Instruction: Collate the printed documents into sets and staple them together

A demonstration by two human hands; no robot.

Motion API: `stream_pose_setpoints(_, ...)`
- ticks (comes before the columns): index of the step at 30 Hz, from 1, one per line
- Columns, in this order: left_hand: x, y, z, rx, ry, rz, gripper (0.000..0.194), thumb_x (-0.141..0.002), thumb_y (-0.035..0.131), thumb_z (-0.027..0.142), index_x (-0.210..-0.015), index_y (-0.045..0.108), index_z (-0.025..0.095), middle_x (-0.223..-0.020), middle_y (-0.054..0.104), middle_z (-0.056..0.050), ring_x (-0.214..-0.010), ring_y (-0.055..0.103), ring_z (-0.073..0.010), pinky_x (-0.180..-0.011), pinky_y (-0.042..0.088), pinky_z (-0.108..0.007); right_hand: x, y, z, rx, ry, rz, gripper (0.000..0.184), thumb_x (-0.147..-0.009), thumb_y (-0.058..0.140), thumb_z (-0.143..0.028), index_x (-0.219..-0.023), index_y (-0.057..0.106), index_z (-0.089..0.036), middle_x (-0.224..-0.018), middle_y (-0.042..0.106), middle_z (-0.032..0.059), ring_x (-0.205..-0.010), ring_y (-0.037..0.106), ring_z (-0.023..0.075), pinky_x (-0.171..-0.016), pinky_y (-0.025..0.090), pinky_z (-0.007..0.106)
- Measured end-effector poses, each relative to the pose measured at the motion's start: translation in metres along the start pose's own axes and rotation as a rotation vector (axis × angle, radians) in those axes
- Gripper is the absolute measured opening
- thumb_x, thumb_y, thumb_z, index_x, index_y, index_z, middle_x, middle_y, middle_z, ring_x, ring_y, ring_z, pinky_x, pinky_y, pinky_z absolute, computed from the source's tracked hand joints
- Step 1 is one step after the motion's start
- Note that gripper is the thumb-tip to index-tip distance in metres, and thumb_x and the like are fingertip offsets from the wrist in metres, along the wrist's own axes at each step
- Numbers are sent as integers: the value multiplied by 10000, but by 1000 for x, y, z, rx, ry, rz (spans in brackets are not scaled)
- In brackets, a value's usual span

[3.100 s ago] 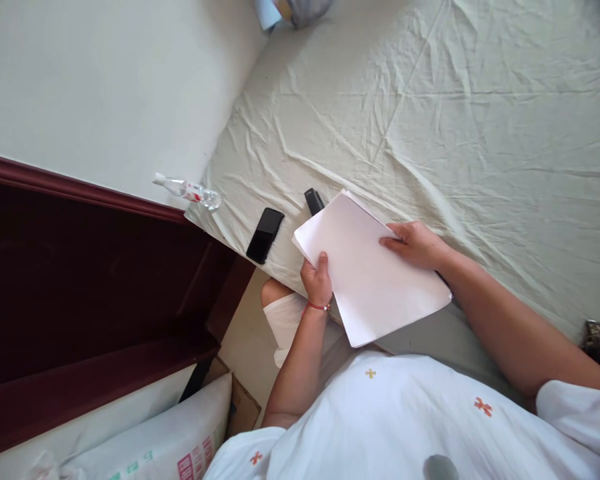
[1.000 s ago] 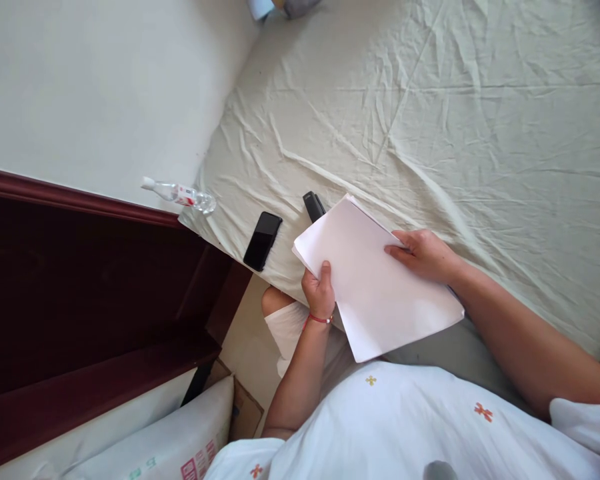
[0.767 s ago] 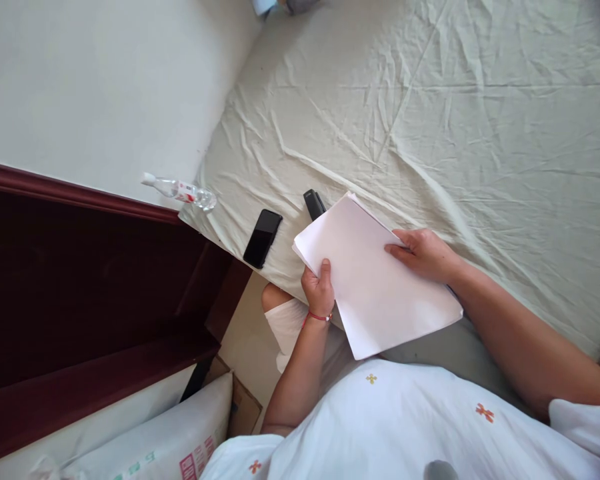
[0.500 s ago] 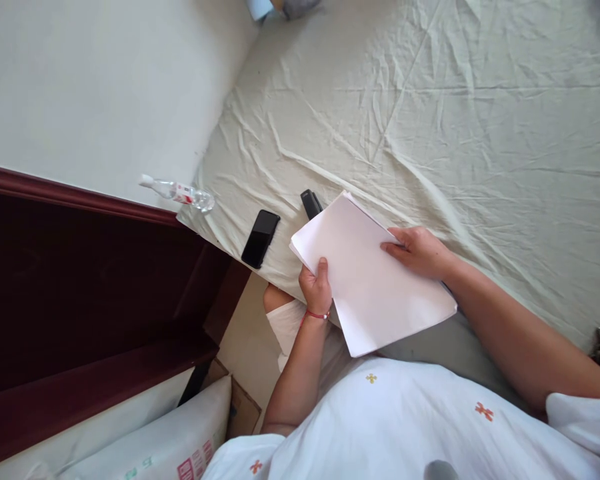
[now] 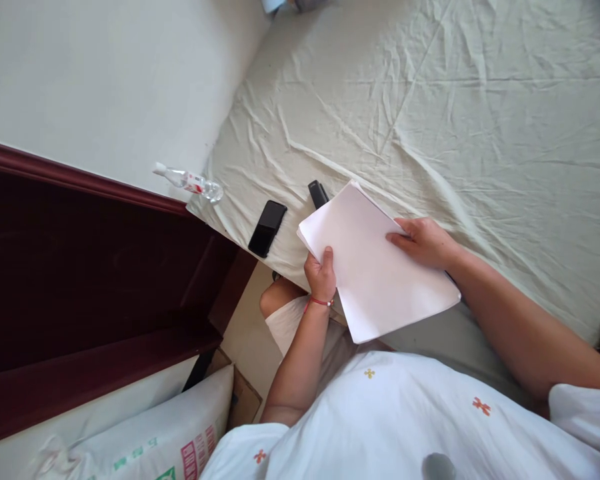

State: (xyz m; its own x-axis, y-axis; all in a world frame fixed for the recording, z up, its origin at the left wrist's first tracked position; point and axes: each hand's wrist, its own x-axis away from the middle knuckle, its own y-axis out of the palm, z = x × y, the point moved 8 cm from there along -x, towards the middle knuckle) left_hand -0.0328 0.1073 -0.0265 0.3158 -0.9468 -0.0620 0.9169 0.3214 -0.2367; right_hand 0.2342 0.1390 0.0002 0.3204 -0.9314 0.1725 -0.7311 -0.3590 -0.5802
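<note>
The paper is a stack of plain white sheets, slightly out of line at the far corner, with a faint pinkish tint on top. It sits slanted between both hands: the left hand is closed around its left edge, and the right hand pinches its right edge. A black phone lies left of the paper, on the wrinkled bedsheet.

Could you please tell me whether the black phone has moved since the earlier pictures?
No, the black phone lies in the same place on the sheet, relative to the bottle; only the view has shifted.
</note>
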Motion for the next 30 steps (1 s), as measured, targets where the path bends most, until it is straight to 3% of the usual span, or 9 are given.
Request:
stream_pose_setpoints(9, -1, -2, 0, -35, 0, 4, 562, -895, 702, 605, -1172, 728, 116, -1123, 776, -144, -1073, 737, -252, -1010, 555, -368, 0, 0, -4, 29, -10, -4, 239, -950, 483, -409, -797, 538, -232, -741, 658, 32, -707, 581, 197, -677, 372, 311)
stream_pose_setpoints(30, -3, -1, -4, -31, -6, 11, 544, -884, 719, 578, -1181, 726, 122, -1173, 768, -137, -1058, 731, -230, -966, 554, -338, 2, -1, -3, 26, -1, 8, 226, -929, 488, -397, -768, 493, -239, -660, 570, 4, -641, 521, 178, -654, 333, 302)
